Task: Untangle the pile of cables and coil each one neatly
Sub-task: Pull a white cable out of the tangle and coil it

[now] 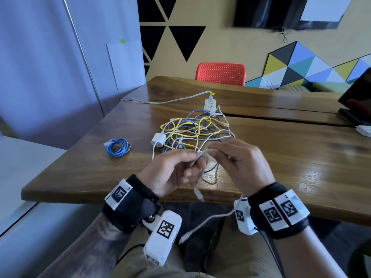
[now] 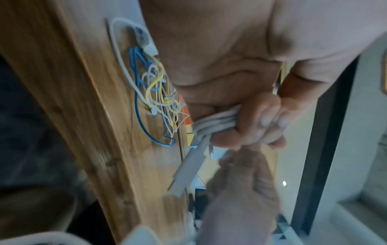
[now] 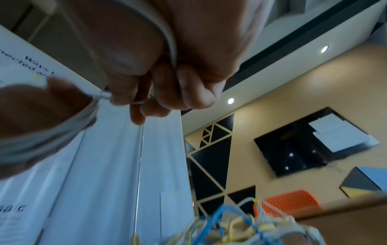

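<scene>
A tangle of yellow, blue and white cables (image 1: pixel 195 131) lies mid-table, with a white charger plug (image 1: pixel 158 139) at its left edge. My left hand (image 1: pixel 176 169) grips a small bundle of white cable loops (image 2: pixel 217 123); one connector end (image 1: pixel 198 194) hangs below it over the table edge. My right hand (image 1: pixel 230 157) meets the left one and pinches the same white cable (image 3: pixel 171 49), which runs across its palm. A coiled blue cable (image 1: pixel 118 147) lies apart at the left of the table.
A white power strip (image 1: pixel 209 104) with its cord sits behind the tangle. The wooden table (image 1: pixel 281 153) has a seam across the middle. A red chair (image 1: pixel 220 74) stands at the far side; a dark device (image 1: pixel 357 101) is at the right edge.
</scene>
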Available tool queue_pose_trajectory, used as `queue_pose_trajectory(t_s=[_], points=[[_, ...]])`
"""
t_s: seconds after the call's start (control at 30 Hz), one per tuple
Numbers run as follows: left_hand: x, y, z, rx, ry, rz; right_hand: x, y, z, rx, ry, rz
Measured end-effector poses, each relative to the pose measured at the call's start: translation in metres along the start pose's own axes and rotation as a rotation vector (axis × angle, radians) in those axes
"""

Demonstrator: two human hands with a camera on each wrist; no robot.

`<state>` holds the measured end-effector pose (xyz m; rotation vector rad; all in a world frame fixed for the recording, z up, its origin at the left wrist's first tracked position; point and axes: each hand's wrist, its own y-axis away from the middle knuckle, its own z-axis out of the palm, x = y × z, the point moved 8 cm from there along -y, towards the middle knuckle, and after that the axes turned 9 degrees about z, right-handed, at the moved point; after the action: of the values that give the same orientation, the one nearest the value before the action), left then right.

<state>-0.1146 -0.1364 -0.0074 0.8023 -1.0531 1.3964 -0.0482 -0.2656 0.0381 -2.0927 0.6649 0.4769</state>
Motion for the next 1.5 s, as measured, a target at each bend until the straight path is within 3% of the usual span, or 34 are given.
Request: queue_pose_trajectory(t_s=[0.1, 0.2, 0.33, 0.43, 0.6, 0.67, 0.73, 0.8, 0.9, 1.1, 1.33, 1.5], points=[[0.009, -0.005, 0.001, -0.006, 0.231, 0.092, 0.005, 0.012, 0.031, -0.067, 0.021, 0.018], [0.011, -0.012, -0.011, 0.111, 0.377, 0.197, 0.012, 0.03, 0.067, -0.207, 0.092, 0.101], [0.004, -0.016, -0.047, 0.432, 0.302, 0.342, 0.009, 0.048, 0.095, -0.378, 0.153, 0.096], [0.0, -0.014, -0.07, 0.56, 0.13, 0.385, -0.002, 0.053, 0.099, -0.449, 0.176, 0.078], [0.011, -0.003, -0.073, 0.521, -0.554, 0.456, -0.016, 0.05, 0.081, -0.477, 0.225, 0.042], [0.02, 0.001, -0.072, 0.497, -0.732, 0.483, -0.018, 0.047, 0.071, -0.468, 0.263, 0.033], [0.022, 0.002, -0.07, 0.407, -0.827, 0.404, -0.021, 0.039, 0.054, -0.373, 0.26, -0.004], [0.011, 0.001, -0.061, 0.232, -0.854, 0.263, -0.019, 0.027, 0.035, -0.241, 0.291, -0.043], [-0.009, 0.003, -0.041, 0.065, -0.698, 0.136, -0.012, 0.013, 0.018, -0.128, 0.297, -0.05], [-0.012, 0.003, -0.025, 0.0, -0.434, 0.055, -0.007, 0.013, 0.026, -0.071, 0.264, -0.057], [-0.008, 0.001, -0.018, 0.103, 0.128, 0.068, -0.015, 0.025, 0.051, -0.257, -0.12, 0.146], [-0.004, 0.003, -0.017, 0.154, 0.091, 0.074, -0.017, 0.024, 0.051, -0.318, -0.067, 0.12]])
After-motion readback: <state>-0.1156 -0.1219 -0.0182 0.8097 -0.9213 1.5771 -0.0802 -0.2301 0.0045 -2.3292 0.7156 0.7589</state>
